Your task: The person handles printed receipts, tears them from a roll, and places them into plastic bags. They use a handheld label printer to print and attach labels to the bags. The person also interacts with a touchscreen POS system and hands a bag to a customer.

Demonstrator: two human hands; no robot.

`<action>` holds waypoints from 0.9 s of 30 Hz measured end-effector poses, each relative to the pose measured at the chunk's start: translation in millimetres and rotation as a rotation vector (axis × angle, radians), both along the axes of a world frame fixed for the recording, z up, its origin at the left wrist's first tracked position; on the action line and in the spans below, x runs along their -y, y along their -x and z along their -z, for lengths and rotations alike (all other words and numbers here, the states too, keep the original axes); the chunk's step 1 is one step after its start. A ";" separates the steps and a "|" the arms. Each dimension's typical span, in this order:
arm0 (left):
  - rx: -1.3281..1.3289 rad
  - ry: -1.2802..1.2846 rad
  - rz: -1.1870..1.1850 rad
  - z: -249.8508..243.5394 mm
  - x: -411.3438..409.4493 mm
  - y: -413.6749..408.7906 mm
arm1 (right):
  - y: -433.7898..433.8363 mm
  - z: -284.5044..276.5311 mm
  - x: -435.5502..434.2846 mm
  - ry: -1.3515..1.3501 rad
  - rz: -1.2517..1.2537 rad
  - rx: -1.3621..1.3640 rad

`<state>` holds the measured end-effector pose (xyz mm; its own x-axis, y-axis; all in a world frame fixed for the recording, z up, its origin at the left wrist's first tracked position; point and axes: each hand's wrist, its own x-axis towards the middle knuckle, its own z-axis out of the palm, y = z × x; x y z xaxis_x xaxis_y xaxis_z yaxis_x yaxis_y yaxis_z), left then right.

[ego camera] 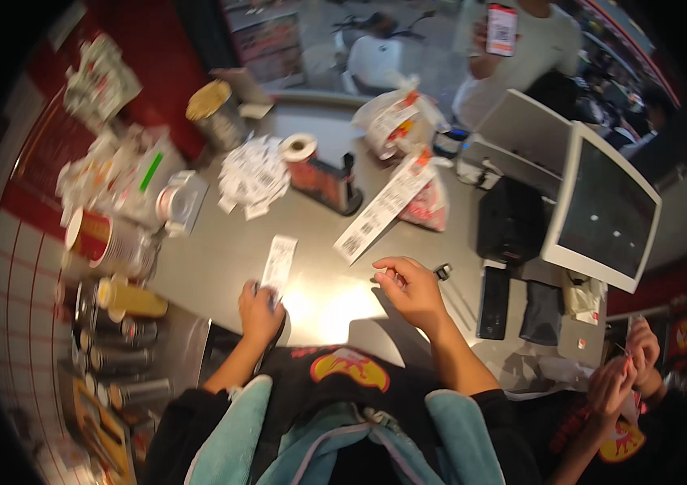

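Observation:
My left hand (260, 312) holds a printed paper receipt (280, 262) by its lower end, over the front of the metal counter (228, 267). Loosely curled above the counter, my right hand (410, 288) shows nothing between its thumb and forefinger. Beyond it lies a tied plastic bag (425, 203) with a long printed slip (379, 209) attached, reaching toward me. Behind that bag stands a second tied bag (395, 124), also bearing a slip. A tape dispenser (322, 179) with a roll sits left of the bags, beside a heap of paper slips (255, 173).
Right: a monitor (607, 206), a black box-shaped device (510, 221), a phone (493, 303). Left: stacked paper cups (110, 242), plastic bags (119, 170), a yellow bottle (131, 297). A co-worker's hands (622, 364) are lower right. Across the counter, a person holds up a phone (501, 30).

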<state>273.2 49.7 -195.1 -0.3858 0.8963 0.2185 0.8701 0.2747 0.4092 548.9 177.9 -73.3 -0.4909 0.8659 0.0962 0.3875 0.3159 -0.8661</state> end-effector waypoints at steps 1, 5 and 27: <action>0.024 0.035 -0.008 -4.2 -8.4 -1.5 | 12.0 7.4 8.1 0.073 -0.142 0.079; 0.190 0.125 -0.170 -13.7 -7.9 4.1 | 67.1 57.8 22.5 0.031 -0.517 0.460; 0.299 0.121 -0.096 -13.2 -11.4 13.3 | 152.8 95.1 17.0 -0.191 -0.474 0.596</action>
<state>259.9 61.1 -181.9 -0.5004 0.8655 -0.0227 0.6843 0.4114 0.6020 396.1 161.0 -168.3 -0.8194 0.5465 -0.1731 0.5566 0.6863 -0.4682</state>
